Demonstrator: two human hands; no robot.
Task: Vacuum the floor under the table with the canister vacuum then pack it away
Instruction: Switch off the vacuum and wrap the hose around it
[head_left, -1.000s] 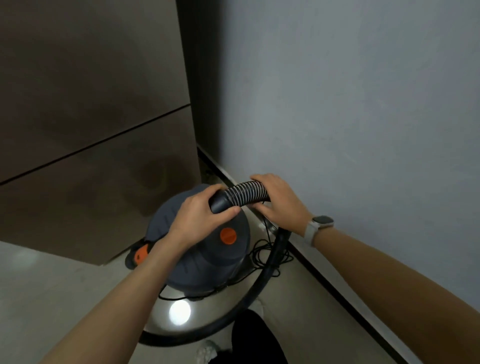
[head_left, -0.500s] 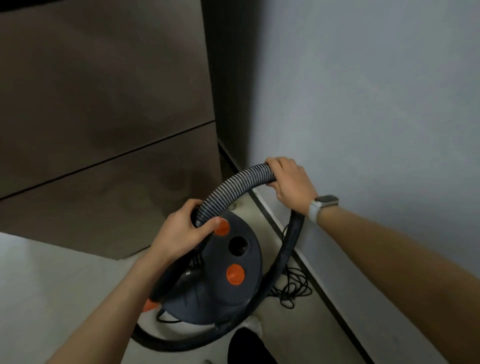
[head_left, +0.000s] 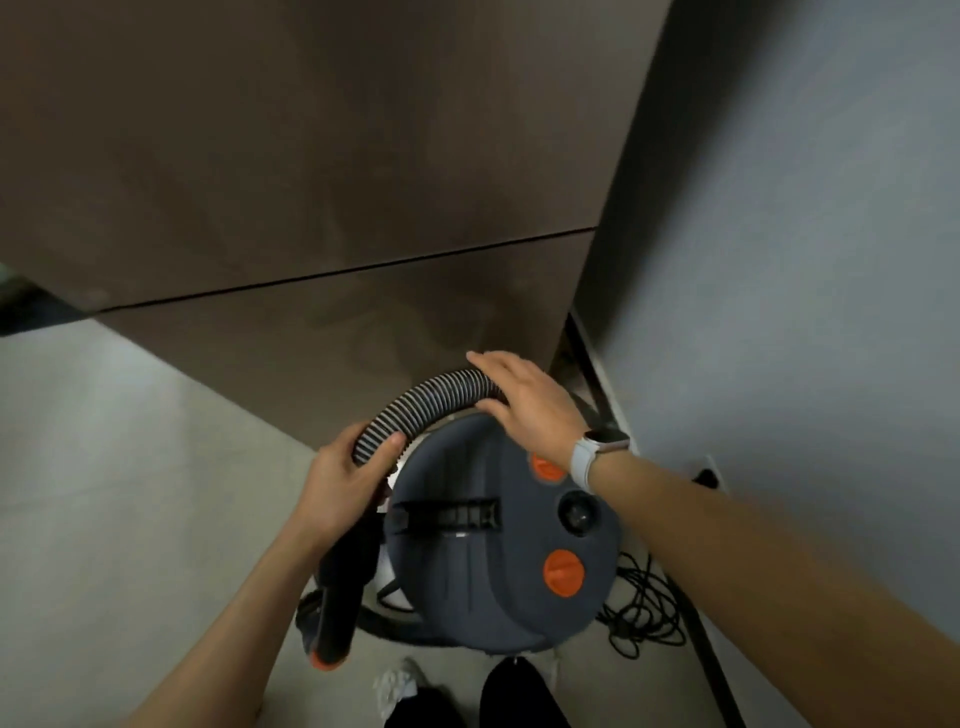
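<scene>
Packing stage: left hand is gripping the hose, right hand is resting flat on it, coiling round the vacuum; cord is probably lying loose.

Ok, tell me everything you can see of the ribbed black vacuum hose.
The ribbed black vacuum hose looks like flexible corrugated plastic with pale ridges. It arcs over the far rim of the round dark grey canister vacuum. The left hand grips its near end above a smooth black tube; the right hand rests open-fingered on its far end.
</scene>
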